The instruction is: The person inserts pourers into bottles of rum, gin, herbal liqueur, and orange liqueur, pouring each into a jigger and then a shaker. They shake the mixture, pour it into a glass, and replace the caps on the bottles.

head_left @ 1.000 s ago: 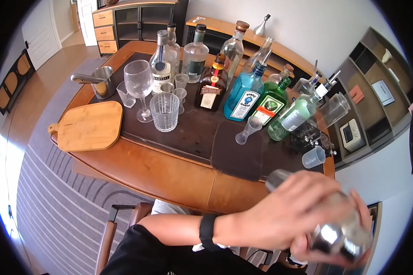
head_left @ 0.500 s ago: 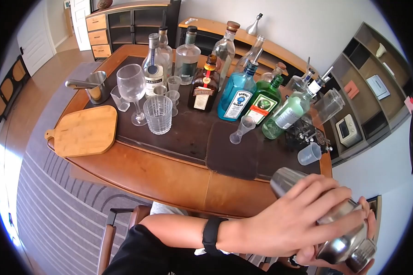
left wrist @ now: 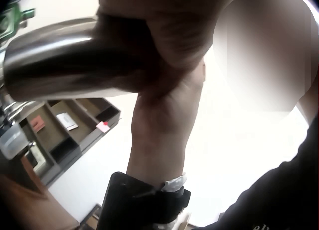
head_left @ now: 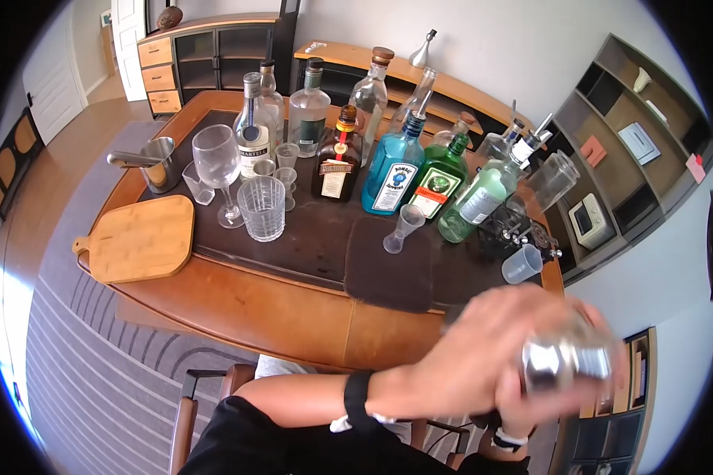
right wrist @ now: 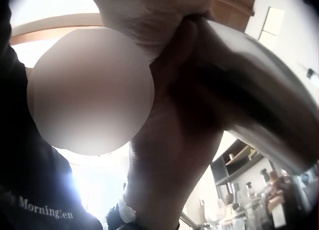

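Both hands hold a shiny metal cocktail shaker in the air, off the table's near right edge. My left hand is wrapped over its upper side. From below and the right, my right hand grips it too, partly hidden behind the left one. Motion blurs the hands and shaker in the head view. In the left wrist view the shaker's smooth body sticks out leftward from the hands. The right wrist view shows its long metal side slanting down to the right.
On the leather-topped table stand a wooden board, a wine glass, a cut-glass tumbler and several liquor bottles. A clear jigger stands by a dark mat. A plastic measuring cup is nearest the hands.
The shaker swings in both hands: it tilted down to the right half a second ago and is now higher, its shiny end toward the camera. The head view has shifted slightly.
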A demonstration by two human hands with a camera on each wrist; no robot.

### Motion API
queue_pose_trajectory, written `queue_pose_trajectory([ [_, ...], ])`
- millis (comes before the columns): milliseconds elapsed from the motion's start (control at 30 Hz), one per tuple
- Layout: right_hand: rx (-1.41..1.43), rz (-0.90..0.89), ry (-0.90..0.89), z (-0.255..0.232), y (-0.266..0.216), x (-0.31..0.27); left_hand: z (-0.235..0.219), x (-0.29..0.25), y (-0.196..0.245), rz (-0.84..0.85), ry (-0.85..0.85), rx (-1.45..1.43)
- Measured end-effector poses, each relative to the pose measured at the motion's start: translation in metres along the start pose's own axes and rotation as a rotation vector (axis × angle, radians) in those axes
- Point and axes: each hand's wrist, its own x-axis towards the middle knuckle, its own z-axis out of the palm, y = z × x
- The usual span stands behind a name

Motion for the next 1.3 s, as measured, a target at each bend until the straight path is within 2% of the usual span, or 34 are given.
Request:
queue_pose_trajectory([
  [33, -0.096, -0.183, 0.210, 0.029, 0.021, -0.003, 0.002, -0.005, -0.003, -0.255, -0.014, -0.008],
  [100, 0.149, 0.017, 0.143, 0.043, 0.029, 0.000, 0.012, -0.017, -0.005, -0.467, 0.034, 0.077],
  [133, 0.087, -0.072, 0.178, 0.039, 0.031, -0.004, 0.011, -0.014, -0.005, -0.360, 0.016, 0.096],
  [167, 0.049, -0.238, 0.260, 0.033, 0.031, -0.005, 0.010, -0.010, 0.001, -0.262, -0.003, 0.111],
  [200, 0.071, -0.196, 0.323, 0.006, 0.041, -0.015, 0.009, -0.004, 0.009, -0.107, 0.015, 0.116],
  [267, 0.075, -0.182, 0.368, -0.012, 0.046, -0.018, 0.012, 0.006, 0.029, 0.094, 0.031, 0.129],
  [333, 0.046, -0.239, 0.337, -0.003, 0.043, -0.017, 0.017, 0.005, 0.035, 0.267, 0.053, 0.229],
  [433, -0.002, -0.317, 0.296, 0.019, 0.028, -0.015, 0.009, -0.003, 0.013, -0.009, -0.016, 0.048],
  [467, -0.019, -0.344, 0.284, 0.025, 0.024, -0.014, 0.005, -0.011, 0.003, -0.110, 0.007, 0.063],
  [500, 0.098, -0.235, 0.190, 0.032, 0.025, -0.010, 0.003, -0.016, 0.000, -0.194, 0.021, 0.064],
  [567, 0.137, -0.361, 0.159, 0.040, 0.039, -0.002, -0.002, -0.022, -0.004, -0.198, 0.039, 0.111],
  [667, 0.137, -0.298, 0.052, 0.029, 0.029, -0.003, -0.009, -0.019, 0.002, -0.203, 0.008, 0.041],
  [767, 0.082, -0.410, 0.090, 0.017, 0.037, -0.002, -0.010, -0.012, 0.001, -0.071, 0.024, 0.062],
  [833, 0.193, -0.255, 0.067, 0.001, 0.027, 0.002, -0.008, -0.009, 0.008, 0.058, 0.023, 0.048],
  [900, 0.411, 0.247, 0.115, -0.028, -0.003, -0.007, -0.014, -0.005, 0.024, 0.257, -0.035, 0.091],
  [967, 0.617, 0.757, 0.164, -0.054, -0.030, -0.018, -0.008, -0.008, 0.029, 0.195, 0.021, 0.060],
  [1033, 0.514, 0.499, 0.186, -0.037, -0.019, -0.018, -0.010, -0.006, 0.015, 0.123, 0.021, 0.034],
  [1067, 0.293, -0.010, 0.172, 0.001, 0.015, -0.011, -0.012, -0.007, 0.001, 0.086, 0.007, 0.020],
  [1100, 0.238, -0.099, 0.131, 0.009, 0.024, -0.009, -0.010, -0.013, -0.021, 0.062, 0.060, 0.063],
  [1167, 0.141, -0.284, 0.058, 0.023, 0.040, -0.008, -0.013, -0.012, -0.005, -0.030, 0.084, 0.022],
  [1200, 0.196, -0.045, -0.088, -0.022, 0.052, -0.030, -0.017, -0.008, -0.001, 0.083, 0.042, 0.024],
  [1233, 0.266, 0.014, -0.069, -0.026, 0.039, -0.029, -0.019, -0.005, 0.005, 0.184, 0.001, 0.023],
  [1267, 0.552, 0.298, -0.173, -0.033, 0.017, -0.022, -0.014, -0.003, 0.014, 0.269, 0.015, 0.105],
  [1300, 0.795, 0.480, -0.241, -0.043, 0.008, -0.020, -0.015, -0.002, 0.014, 0.277, 0.007, 0.115],
])
